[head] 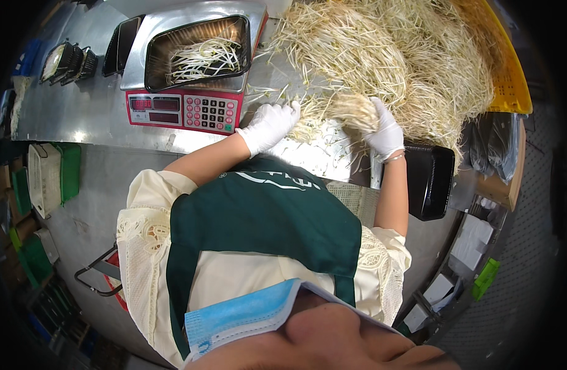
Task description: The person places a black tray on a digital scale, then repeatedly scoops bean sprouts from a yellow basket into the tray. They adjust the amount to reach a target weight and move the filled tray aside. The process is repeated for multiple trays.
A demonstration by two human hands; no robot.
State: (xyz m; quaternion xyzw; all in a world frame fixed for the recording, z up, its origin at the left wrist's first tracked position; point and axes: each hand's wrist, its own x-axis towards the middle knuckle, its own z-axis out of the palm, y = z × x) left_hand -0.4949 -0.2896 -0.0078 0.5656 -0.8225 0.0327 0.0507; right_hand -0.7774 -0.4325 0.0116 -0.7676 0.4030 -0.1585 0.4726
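Observation:
My right hand, in a white glove, grips a bundle of bean sprouts just above the metal table. My left hand, gloved too, has its fingers curled at the edge of some loose sprouts; whether it pinches any is hidden. Beyond the hands rises a large heap of bean sprouts. To the left stands a red digital weighing scale with a lit display. On its steel pan rests a black plastic tray, tilted in view, with a small portion of sprouts inside.
A yellow crate lies behind the heap at right. Black trays stand at the table's front right edge, beside dark plastic bags. Filled black trays and another black tray sit left of the scale. Sprout scraps litter the metal table.

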